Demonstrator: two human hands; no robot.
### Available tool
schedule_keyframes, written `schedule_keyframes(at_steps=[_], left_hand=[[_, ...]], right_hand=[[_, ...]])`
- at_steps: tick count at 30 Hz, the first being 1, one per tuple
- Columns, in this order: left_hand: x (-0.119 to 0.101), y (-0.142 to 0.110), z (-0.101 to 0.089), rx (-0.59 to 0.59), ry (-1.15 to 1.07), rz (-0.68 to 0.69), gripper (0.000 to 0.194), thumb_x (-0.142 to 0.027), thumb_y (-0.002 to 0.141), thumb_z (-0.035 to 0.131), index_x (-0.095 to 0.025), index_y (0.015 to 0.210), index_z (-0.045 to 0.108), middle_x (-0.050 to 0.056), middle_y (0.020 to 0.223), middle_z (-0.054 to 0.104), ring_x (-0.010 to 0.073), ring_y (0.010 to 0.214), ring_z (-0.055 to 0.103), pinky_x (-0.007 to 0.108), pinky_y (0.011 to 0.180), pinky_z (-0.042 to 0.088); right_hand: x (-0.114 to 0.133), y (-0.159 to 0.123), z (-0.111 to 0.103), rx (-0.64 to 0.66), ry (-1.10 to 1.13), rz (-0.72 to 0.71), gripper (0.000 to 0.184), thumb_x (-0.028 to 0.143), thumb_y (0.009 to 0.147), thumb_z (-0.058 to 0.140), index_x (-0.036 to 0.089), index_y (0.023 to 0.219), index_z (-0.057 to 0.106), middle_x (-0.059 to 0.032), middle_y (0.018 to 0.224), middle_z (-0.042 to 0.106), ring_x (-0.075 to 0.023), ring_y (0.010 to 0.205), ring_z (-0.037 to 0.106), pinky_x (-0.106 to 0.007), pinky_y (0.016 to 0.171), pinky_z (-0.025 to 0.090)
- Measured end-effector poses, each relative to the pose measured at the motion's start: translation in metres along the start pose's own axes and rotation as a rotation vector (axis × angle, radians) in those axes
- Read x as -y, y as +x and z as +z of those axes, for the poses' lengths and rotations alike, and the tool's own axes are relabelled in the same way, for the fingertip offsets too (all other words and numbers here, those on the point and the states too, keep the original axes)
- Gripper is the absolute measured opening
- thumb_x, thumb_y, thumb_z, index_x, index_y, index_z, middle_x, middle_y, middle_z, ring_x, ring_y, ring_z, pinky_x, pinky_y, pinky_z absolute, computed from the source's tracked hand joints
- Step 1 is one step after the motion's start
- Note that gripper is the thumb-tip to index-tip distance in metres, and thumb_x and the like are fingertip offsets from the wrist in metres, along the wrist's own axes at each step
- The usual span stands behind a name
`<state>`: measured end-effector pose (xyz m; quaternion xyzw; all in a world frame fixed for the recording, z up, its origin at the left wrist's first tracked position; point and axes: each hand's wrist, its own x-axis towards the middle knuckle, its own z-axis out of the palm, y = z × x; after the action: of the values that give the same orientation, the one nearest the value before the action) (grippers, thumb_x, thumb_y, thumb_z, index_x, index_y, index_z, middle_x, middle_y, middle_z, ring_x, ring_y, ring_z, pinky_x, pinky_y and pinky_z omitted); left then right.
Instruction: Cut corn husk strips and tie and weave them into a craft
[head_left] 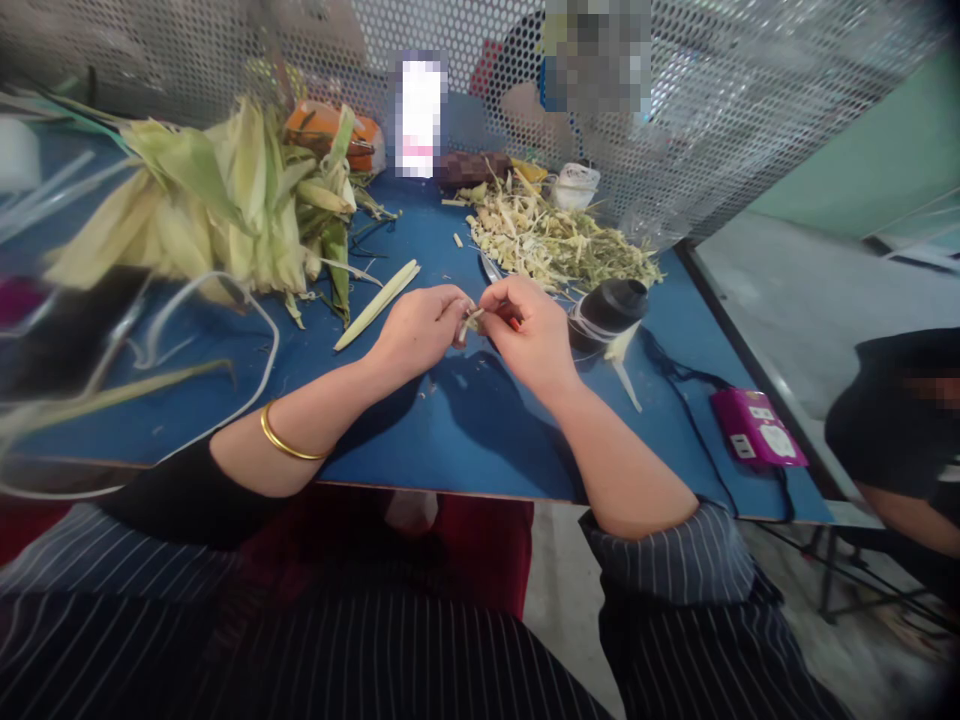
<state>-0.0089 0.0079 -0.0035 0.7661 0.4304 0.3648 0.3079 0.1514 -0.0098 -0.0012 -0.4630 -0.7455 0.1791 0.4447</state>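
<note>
My left hand is closed in a pinch over the middle of the table, a gold bangle on its wrist. It meets my right hand, and both sets of fingertips hold a small pale piece of corn husk. A metal blade sticks out past my right hand, and a bit of orange-red shows between its fingers; whether the hand grips this tool is hidden. Left of my left hand lies a folded husk strip. A black thread cone lies tilted just right of my right hand.
A large heap of corn husks fills the back left of the blue table. Small husk pieces are piled at the back right. A white cable loops at left. A purple box lies at right, near a seated person.
</note>
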Motion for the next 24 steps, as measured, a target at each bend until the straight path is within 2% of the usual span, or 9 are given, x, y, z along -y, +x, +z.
schedule_keyframes(at_steps=[3,6,9,11,15,17,19,22,24], left_hand=[[0.001,0.000,0.000,-0.008,0.015,-0.015,0.029,-0.022,0.090,0.039,-0.017,0.071,0.060,0.000,0.062,0.063,0.0123,0.060,0.056,0.025,0.063,0.040],[-0.001,-0.001,-0.001,-0.004,0.066,-0.014,0.029,-0.024,0.090,0.039,-0.017,0.071,0.060,0.001,0.062,0.063,0.0128,0.060,0.055,0.025,0.063,0.039],[-0.003,-0.002,-0.001,0.003,0.133,-0.005,0.028,-0.026,0.090,0.040,-0.018,0.072,0.061,0.001,0.062,0.063,0.0135,0.061,0.055,0.025,0.063,0.038],[-0.003,-0.003,-0.002,0.010,0.168,-0.012,0.028,-0.027,0.090,0.041,-0.018,0.074,0.061,0.001,0.062,0.064,0.0142,0.062,0.056,0.025,0.062,0.038],[-0.003,-0.003,-0.001,0.029,0.189,-0.031,0.027,-0.029,0.089,0.043,-0.018,0.074,0.062,0.001,0.060,0.063,0.0145,0.061,0.056,0.025,0.061,0.038],[-0.003,-0.002,0.000,0.055,0.124,-0.045,0.028,-0.030,0.089,0.043,-0.017,0.071,0.062,0.001,0.061,0.063,0.0138,0.060,0.056,0.026,0.062,0.040],[-0.003,-0.001,0.002,0.092,-0.047,-0.096,0.029,-0.033,0.089,0.044,-0.017,0.072,0.061,0.002,0.063,0.064,0.0130,0.060,0.059,0.026,0.062,0.044],[-0.004,0.000,0.003,0.167,-0.348,-0.238,0.026,-0.037,0.087,0.051,-0.015,0.079,0.062,0.004,0.071,0.066,0.0120,0.059,0.062,0.025,0.061,0.048],[-0.005,-0.001,0.002,0.223,-0.462,-0.326,0.026,-0.039,0.085,0.055,-0.015,0.082,0.063,0.006,0.074,0.068,0.0114,0.058,0.062,0.024,0.058,0.049]], right_hand=[[0.001,-0.001,0.000,0.017,0.028,0.048,0.010,0.011,0.075,0.052,0.020,0.079,0.054,0.0002,0.077,0.055,-0.0119,0.068,0.052,-0.026,0.063,0.042],[0.004,-0.002,-0.001,0.047,0.052,0.112,0.006,0.018,0.081,0.050,0.020,0.078,0.055,0.0006,0.071,0.057,-0.0116,0.063,0.052,-0.026,0.060,0.041],[0.006,-0.002,-0.001,0.024,0.031,0.181,0.019,0.029,0.087,0.049,0.020,0.071,0.055,0.0013,0.061,0.056,-0.0116,0.057,0.051,-0.027,0.058,0.040],[0.005,-0.001,-0.002,0.025,0.011,0.213,0.017,0.031,0.083,0.055,0.020,0.071,0.056,0.0017,0.058,0.055,-0.0116,0.055,0.051,-0.027,0.057,0.039],[0.001,0.001,-0.002,0.080,0.014,0.223,0.006,0.024,0.075,0.063,0.020,0.074,0.059,0.0015,0.064,0.058,-0.0109,0.057,0.050,-0.026,0.054,0.038],[-0.002,0.001,-0.003,0.081,0.020,0.232,0.005,0.023,0.074,0.062,0.019,0.072,0.060,0.0017,0.062,0.057,-0.0103,0.056,0.049,-0.025,0.053,0.037],[-0.004,0.002,-0.003,0.058,0.057,0.263,0.006,0.022,0.074,0.061,0.018,0.070,0.059,0.0017,0.061,0.057,-0.0098,0.054,0.047,-0.025,0.053,0.037],[-0.007,0.002,-0.002,0.008,0.137,0.319,0.006,0.022,0.073,0.060,0.018,0.070,0.058,0.0020,0.060,0.056,-0.0090,0.052,0.046,-0.025,0.051,0.037],[-0.008,0.002,-0.001,-0.004,0.160,0.334,0.005,0.022,0.073,0.060,0.017,0.071,0.058,0.0024,0.058,0.055,-0.0089,0.051,0.046,-0.025,0.050,0.036]])
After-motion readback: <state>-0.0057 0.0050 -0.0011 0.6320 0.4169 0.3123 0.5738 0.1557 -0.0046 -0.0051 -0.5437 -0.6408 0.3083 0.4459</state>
